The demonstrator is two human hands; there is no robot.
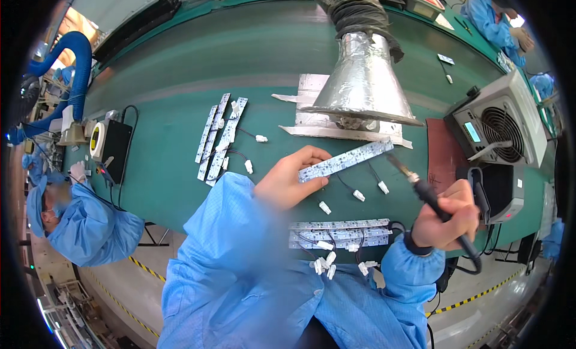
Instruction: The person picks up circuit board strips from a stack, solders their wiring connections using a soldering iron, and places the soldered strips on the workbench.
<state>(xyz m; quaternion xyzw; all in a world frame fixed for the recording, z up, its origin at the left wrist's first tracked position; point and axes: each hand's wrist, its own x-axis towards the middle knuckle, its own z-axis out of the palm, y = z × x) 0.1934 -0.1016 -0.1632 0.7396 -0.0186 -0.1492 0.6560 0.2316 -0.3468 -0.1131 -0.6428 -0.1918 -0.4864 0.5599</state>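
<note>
My left hand (pixel 292 176) grips the near-left end of a long white circuit board strip (pixel 347 161), thumb on one side and fingers on the other. Short leads with white plugs (pixel 359 195) dangle from the strip's lower edge. In my right hand (pixel 447 218) is a soldering iron (pixel 427 193), held like a pen, its tip close to the strip's right end but apart from it. Several more board strips (pixel 339 236) with white plugs lie between my forearms, by the table's front edge. Another group of strips (pixel 219 139) rests on the green mat to the left.
A foil-covered fume hood (pixel 367 79) stands over a pale plate beyond the strip. To the right are a grey fan unit (pixel 495 124) and a black soldering station (pixel 495 193). A black box (pixel 114 145) sits at left. Co-workers in blue (pixel 84 223) sit left and far right.
</note>
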